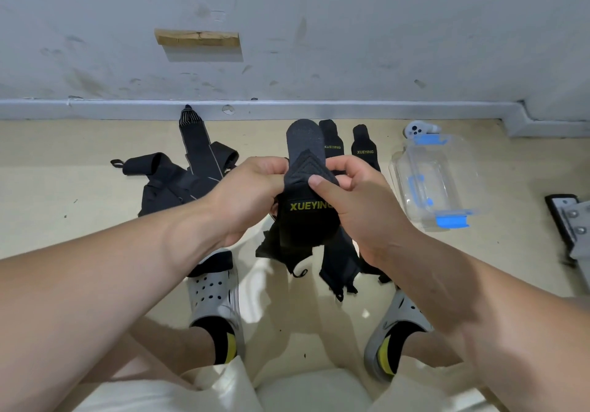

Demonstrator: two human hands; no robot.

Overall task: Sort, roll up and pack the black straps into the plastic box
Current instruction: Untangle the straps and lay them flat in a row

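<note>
fingertips of left hand (252, 194) behind strap (306, 220); metal bracket (573, 223) partly off right edge

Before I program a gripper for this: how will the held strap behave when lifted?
Likely floppy: the strap hangs limp below the left hand and right hand. Probably light: a loose grip holds it up. Its knit face looks grippy, hardly slippery.

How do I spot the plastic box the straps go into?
Follow the grey skirting rightward to where it steps. Just before that, on the floor, lies the plastic box. Alone among black straps, it is see-through, with blue clips.
</note>
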